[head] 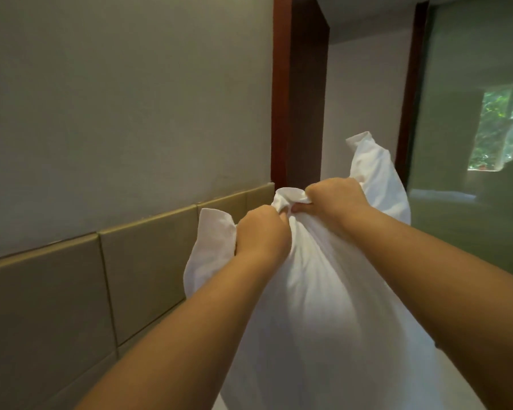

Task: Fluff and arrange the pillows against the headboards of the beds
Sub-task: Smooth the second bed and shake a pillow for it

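White pillow (314, 291) held aloft in front of the camera, long axis running near vertical with a slight lean to the right; lower end cut off by the bottom edge of the frame, upper end pointing up toward the wall. Top edge of the case bunched into a knot of fabric at the centre, with one loose corner (216, 223) flopping out to the left and the other corner (365, 146) standing up to the right, above and behind the right hand. Left hand (262, 232) clenched on the bunched fabric, knuckles toward the camera, fingers buried in the cloth. Right hand (335, 202) likewise clenched on the same bunch, just beside the left hand and slightly higher; fingertips touching the gathered fold between the two hands. Both bare forearms extended forward and upward from the lower corners of the frame. Pillow body full and rounded below the grip, creases radiating down from the gathered top. Behind the pillow: padded panelled headboard (71, 291) at lower left, plain wall (116, 99) above it, dark wooden frame (296, 99) at centre, glass panel (471, 84) at right.
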The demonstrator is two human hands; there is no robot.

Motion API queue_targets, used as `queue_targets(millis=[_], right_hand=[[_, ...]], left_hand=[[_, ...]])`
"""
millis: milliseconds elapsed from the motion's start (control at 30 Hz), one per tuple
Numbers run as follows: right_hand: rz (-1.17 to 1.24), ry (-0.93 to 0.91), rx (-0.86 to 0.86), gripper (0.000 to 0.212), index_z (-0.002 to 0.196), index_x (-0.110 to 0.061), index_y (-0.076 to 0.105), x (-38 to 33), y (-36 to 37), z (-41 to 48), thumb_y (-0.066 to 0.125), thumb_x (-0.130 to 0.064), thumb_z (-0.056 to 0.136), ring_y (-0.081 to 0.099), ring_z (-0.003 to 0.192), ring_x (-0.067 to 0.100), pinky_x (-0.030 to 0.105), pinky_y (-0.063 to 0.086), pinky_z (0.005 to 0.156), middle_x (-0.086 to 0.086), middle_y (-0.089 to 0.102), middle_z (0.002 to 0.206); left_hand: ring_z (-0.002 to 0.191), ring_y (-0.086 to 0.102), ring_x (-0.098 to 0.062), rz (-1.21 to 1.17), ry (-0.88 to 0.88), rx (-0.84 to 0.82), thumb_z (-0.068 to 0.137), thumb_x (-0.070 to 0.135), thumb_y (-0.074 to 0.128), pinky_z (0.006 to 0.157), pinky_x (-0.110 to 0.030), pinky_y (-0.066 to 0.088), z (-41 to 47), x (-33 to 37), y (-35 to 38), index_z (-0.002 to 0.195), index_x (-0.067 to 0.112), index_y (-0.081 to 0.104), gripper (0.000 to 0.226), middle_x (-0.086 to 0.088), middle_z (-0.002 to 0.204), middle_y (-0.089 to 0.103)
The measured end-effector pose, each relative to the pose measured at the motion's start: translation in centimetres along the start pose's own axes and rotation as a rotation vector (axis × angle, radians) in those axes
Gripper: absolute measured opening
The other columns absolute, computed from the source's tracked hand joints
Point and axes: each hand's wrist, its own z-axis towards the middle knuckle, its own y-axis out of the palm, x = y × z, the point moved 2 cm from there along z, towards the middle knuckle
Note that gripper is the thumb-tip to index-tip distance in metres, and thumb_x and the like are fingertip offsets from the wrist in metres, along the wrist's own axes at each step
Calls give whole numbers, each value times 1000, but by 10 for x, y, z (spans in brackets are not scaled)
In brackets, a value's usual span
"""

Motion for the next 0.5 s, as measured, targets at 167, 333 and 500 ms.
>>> queue_targets(millis=[167,333,500], right_hand=[[98,-37,93,58,95,-16,65,31,70,93,43,-69,86,60,89,28,34,34,72,4,61,85],[170,-71,-47,49,81,-20,51,63,180,152,44,-69,85,48,70,19,31,34,67,-2,49,72],[161,-43,-235,52,102,-18,54,70,327,155,50,-67,85,59,83,20,31,43,74,3,63,95]], left_hand=[[89,60,-30,-13,-18,55,102,34,33,67,-31,33,103,-13,56,101,10,67,41,-11,103,70],[70,54,-19,-134,-157,-105,100,41,35,60,-30,37,175,-43,152,90,12,65,43,-8,90,68],[100,61,-31,-269,-465,-400,97,49,40,87,-37,48,180,-90,287,114,11,65,49,-12,107,68]])
